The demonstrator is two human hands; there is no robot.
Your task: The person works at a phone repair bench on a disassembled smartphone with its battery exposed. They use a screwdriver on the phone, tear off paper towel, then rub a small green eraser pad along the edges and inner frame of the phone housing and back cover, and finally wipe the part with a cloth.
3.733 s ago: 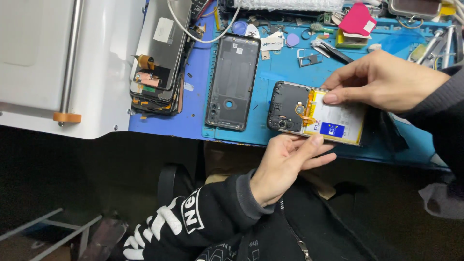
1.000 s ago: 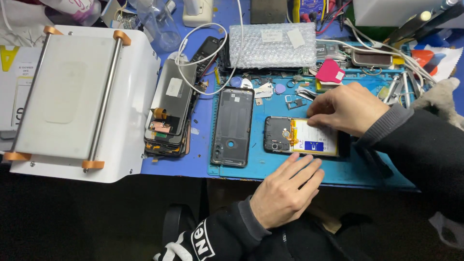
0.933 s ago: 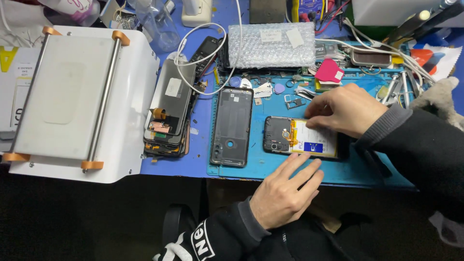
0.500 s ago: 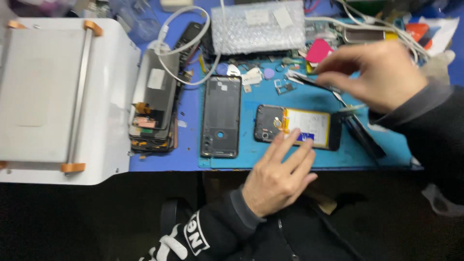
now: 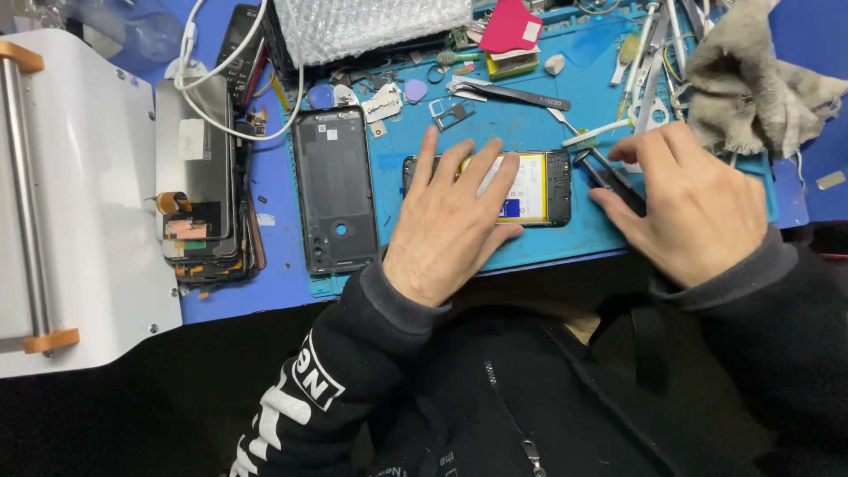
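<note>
We see our left hand (image 5: 450, 225) lying flat, fingers spread, on the opened phone (image 5: 530, 187), which lies lengthwise on the blue mat (image 5: 530, 106) near its front edge. The hand presses and grips nothing. A yellow-edged white battery with a small blue patch shows between the fingers.

Our right hand (image 5: 693, 208) rests on the mat's right part, just beside the phone's right end. Its fingers curl over a black tool (image 5: 609, 181) with a thin tip; we cannot tell whether they clasp it or only touch it.

One dark back cover (image 5: 336, 190) lies upright left of the phone, apart from it, with a small white label near its top. Further left sits one stack of phone screens (image 5: 199, 185); the top one carries a white square label and an orange strip lower down. One white machine (image 5: 71, 194) with two orange clips fills the left edge.

At the top, one sheet of bubble wrap (image 5: 371, 26) covers something dark. One pink card (image 5: 511, 26) with a white corner sticker lies on a yellow block. One pair of black tweezers (image 5: 508, 91) lies below it. One grey rag (image 5: 751, 79) sits at the top right, and one white cable (image 5: 238, 53) loops at the top left.
</note>
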